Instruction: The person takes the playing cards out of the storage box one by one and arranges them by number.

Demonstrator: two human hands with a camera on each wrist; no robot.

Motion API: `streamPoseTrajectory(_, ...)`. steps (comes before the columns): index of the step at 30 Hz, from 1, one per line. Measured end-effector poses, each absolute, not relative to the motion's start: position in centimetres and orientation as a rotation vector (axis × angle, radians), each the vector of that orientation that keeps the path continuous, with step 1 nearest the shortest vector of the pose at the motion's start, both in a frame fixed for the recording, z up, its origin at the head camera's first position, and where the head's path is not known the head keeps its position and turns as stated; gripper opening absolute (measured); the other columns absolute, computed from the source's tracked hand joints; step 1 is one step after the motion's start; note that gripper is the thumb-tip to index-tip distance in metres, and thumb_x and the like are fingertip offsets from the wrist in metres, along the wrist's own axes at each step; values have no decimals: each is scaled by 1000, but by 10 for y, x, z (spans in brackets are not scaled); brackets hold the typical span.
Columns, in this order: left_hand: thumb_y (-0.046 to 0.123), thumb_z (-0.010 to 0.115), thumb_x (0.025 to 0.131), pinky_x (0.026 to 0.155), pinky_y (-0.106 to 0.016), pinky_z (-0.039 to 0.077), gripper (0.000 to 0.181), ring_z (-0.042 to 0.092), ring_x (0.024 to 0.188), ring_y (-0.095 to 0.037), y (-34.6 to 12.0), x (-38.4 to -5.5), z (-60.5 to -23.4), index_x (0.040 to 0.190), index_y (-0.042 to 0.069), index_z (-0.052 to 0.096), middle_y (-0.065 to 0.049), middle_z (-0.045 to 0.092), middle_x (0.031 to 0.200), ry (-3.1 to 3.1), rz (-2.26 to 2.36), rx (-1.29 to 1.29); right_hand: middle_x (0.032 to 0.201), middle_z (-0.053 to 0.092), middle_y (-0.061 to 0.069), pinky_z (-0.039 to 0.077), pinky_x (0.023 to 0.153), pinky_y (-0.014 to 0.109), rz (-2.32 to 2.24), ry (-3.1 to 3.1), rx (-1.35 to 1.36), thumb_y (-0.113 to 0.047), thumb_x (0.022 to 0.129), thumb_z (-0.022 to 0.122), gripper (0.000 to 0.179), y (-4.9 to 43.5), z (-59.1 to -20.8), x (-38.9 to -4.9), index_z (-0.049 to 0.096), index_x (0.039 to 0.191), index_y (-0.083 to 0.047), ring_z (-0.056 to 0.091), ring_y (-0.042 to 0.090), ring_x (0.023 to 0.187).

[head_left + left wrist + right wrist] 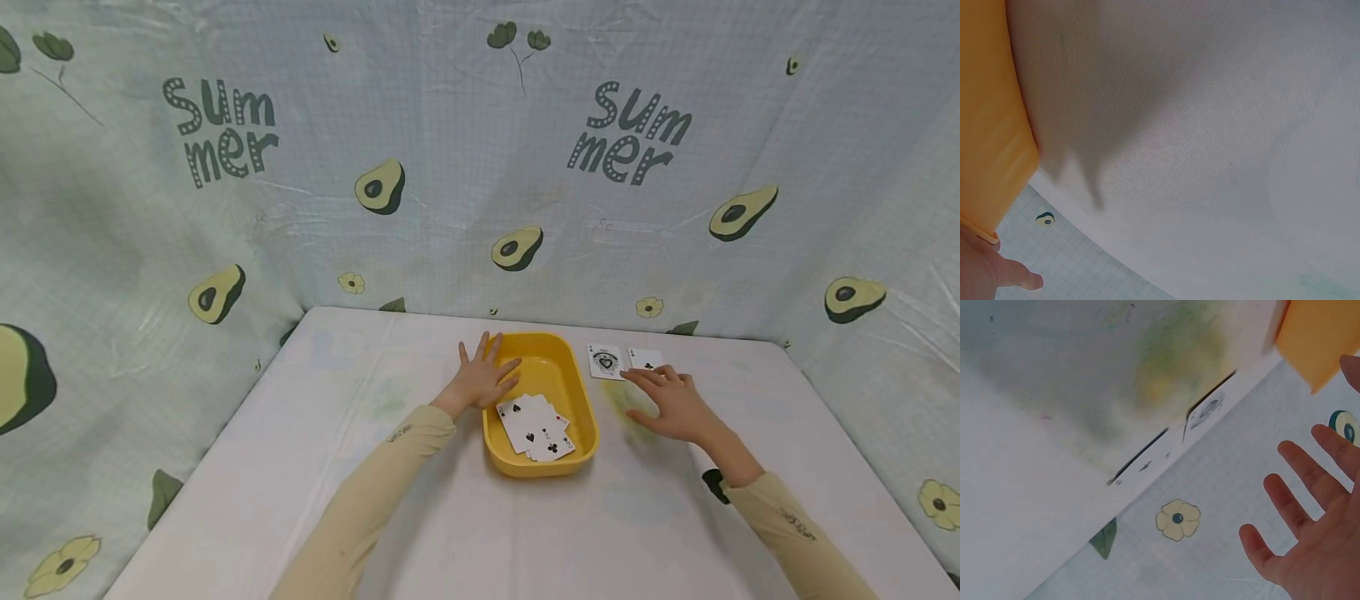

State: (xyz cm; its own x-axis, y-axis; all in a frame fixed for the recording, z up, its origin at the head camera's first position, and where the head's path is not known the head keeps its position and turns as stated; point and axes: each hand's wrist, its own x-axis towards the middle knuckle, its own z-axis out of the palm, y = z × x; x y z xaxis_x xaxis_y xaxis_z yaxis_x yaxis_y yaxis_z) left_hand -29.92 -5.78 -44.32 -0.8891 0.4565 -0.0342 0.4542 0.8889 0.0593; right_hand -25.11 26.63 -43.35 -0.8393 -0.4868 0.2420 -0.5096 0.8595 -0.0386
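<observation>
A yellow plastic tray point(580, 400) stands on the table with several playing cards point(525, 423) fanned loosely in its near half, twos among them. My left hand point(482, 375) spreads its fingers over the tray's left rim; in the left wrist view the fingers point(1013, 274) show beside the tray's wall point(991, 125). To the right of the tray, two playing cards lie face up side by side: an ace of spades point(604, 361) and a club card point(645, 358). My right hand point(671, 406) hovers just in front of them, fingers extended and holding nothing.
The table point(360, 500) is covered with a whitish cloth. A patterned curtain point(450, 125) with avocados and "summer" lettering rises behind the table's far edge and along both sides. The two cards lie near that far edge.
</observation>
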Motion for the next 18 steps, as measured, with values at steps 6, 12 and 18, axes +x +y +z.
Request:
streamPoseTrajectory(6, 44, 25, 95, 99, -69, 7, 46, -1, 138, -37, -59, -300, -444, 138, 29, 32, -13, 4, 151, 3002, 108, 737, 125, 53, 8, 32, 81, 54, 159, -2792, 817, -34, 77, 65, 56, 256, -429, -249, 48, 127, -14, 41, 29, 105)
streamPoseTrajectory(12, 44, 25, 95, 100, -68, 7, 46, -1, 138, -37, -58, -300, -444, 138, 29, 32, -13, 3, 151, 3002, 107, 727, 126, 52, 7, 32, 83, 52, 165, -2784, 858, -37, 77, 64, 57, 241, -425, -246, 48, 128, -17, 42, 26, 106)
streamPoseTrajectory(18, 44, 25, 95, 99, -69, 7, 47, -1, 138, -38, -59, -301, -445, 138, 29, 32, -14, 4, 151, 3001, 103, 732, 128, 51, 7, 33, 82, 50, 185, -2773, 911, -38, 78, 64, 57, 223, -420, -240, 48, 128, -16, 42, 24, 107)
